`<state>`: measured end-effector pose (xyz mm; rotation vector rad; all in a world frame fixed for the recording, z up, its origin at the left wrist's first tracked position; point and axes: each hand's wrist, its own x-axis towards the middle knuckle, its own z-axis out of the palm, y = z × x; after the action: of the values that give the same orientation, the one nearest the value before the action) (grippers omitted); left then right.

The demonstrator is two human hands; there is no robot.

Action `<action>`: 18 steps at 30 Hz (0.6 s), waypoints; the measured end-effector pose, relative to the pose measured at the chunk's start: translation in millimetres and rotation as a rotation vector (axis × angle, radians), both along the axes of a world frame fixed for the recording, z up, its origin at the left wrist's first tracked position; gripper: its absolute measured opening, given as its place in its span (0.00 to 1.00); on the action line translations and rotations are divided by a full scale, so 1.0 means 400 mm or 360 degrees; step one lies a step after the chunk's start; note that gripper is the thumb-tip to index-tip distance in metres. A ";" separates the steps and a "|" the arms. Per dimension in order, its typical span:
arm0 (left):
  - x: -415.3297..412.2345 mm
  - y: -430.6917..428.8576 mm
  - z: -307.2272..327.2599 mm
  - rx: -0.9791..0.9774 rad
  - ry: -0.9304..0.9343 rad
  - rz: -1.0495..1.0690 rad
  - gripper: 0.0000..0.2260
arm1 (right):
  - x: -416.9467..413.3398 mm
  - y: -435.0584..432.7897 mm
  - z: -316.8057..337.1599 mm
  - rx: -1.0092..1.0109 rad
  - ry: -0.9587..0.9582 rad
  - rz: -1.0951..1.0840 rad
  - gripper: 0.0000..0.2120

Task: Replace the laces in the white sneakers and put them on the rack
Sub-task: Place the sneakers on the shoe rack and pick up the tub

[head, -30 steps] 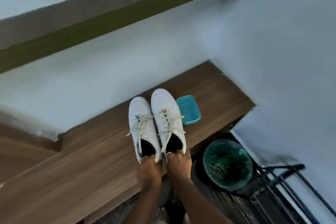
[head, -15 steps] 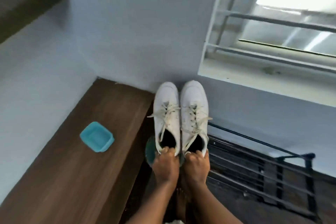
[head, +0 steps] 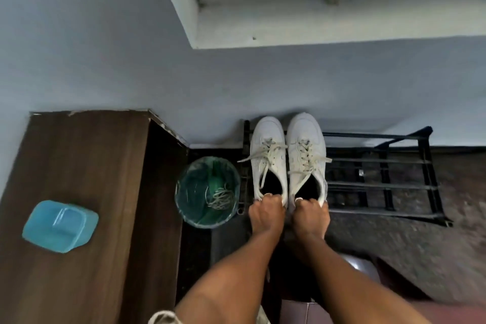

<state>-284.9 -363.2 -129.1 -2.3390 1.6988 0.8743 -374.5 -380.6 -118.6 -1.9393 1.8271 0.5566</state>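
Left hand (head: 265, 214) and right hand (head: 311, 216) each gripped a heel collar, fingers curled over the rim. One shoe per hand put the pair side by side and level for set-down. Left sneaker (head: 268, 150) and right sneaker (head: 306, 144) were over the left end of the rack (head: 381, 160), toes toward the wall behind it. Couldn't tell if the soles touched the bars. Both were laced with loose ends, so lacing looked done and only placement was left. Bin (head: 194, 218) just left of the rack held a tangle of laces (head: 221, 198), likely the discards. Blue tub (head: 59, 226) sat on the wooden bench (head: 86, 160), well left of the rack.
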 end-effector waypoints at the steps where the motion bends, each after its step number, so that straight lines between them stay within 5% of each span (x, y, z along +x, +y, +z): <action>1: -0.007 -0.002 -0.015 0.0007 -0.0003 0.0002 0.11 | -0.001 -0.009 -0.013 0.0022 -0.0003 -0.0010 0.13; 12: -0.046 -0.008 -0.057 0.0229 0.0080 0.0110 0.13 | -0.011 -0.018 -0.112 0.0059 0.0022 -0.0095 0.12; 18: 0.045 0.032 0.021 0.0129 0.0253 0.0162 0.15 | 0.094 0.010 -0.059 -0.0242 0.0013 -0.0539 0.16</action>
<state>-267.1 -350.4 -120.7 -2.3769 1.5771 1.1532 -337.1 -376.8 -142.3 -1.6624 2.1961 0.3234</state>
